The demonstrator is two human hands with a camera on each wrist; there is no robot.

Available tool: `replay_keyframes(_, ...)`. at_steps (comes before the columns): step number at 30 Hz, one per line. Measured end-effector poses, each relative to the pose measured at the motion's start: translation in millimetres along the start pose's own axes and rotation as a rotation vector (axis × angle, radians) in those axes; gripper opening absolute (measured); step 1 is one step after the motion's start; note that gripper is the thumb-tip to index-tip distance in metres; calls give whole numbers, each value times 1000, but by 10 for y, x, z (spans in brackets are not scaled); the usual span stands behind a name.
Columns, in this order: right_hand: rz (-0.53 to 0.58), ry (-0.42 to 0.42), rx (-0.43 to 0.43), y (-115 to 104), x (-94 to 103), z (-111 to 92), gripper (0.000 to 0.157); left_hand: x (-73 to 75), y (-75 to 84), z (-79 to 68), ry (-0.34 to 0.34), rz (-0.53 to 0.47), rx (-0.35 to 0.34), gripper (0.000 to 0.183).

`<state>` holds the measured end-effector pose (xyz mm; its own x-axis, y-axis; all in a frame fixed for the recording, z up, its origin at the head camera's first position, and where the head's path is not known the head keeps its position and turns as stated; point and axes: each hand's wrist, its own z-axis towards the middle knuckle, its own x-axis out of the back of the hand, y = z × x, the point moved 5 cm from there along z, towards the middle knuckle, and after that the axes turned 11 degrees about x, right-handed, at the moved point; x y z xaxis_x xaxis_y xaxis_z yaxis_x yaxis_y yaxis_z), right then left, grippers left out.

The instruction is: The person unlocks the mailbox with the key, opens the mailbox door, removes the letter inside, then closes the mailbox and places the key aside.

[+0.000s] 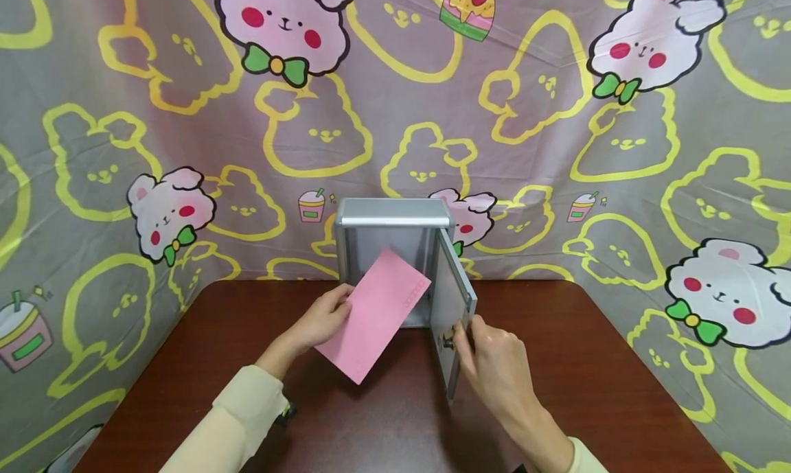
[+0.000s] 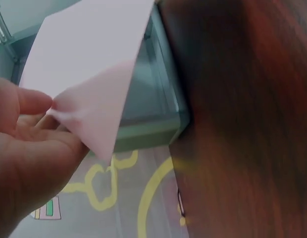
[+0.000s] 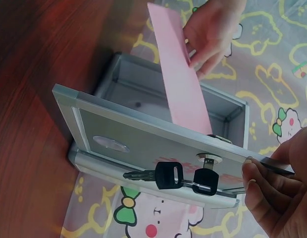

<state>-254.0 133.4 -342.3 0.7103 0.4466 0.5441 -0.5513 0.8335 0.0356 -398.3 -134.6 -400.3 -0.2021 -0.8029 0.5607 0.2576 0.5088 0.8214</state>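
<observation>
A pink envelope is pinched at its left edge between the thumb and fingers of my left hand. It slants in front of the opening of a grey metal box, and part of the box's inside is hidden behind it. The box's hinged door stands swung out on the right. My right hand grips the door's free edge. In the right wrist view a key sits in the door's lock, and a second key hangs from it.
The box stands toward the back of a dark red-brown wooden table. Behind it hangs a grey cloth printed with yellow outlines and white rabbits. A small oval plate is on the door's outer face.
</observation>
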Motion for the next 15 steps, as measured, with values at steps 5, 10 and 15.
replay_keyframes(5,3,8,6,-1,4,4,33,26,-47,-20,-108,101,4,26)
replay_keyframes(10,4,7,8,-5,4,9,32,8,-83,-69,-240,164,-24,28)
replay_keyframes(15,4,9,6,-8,0,10,32,-16,-128,-90,-303,234,-46,30)
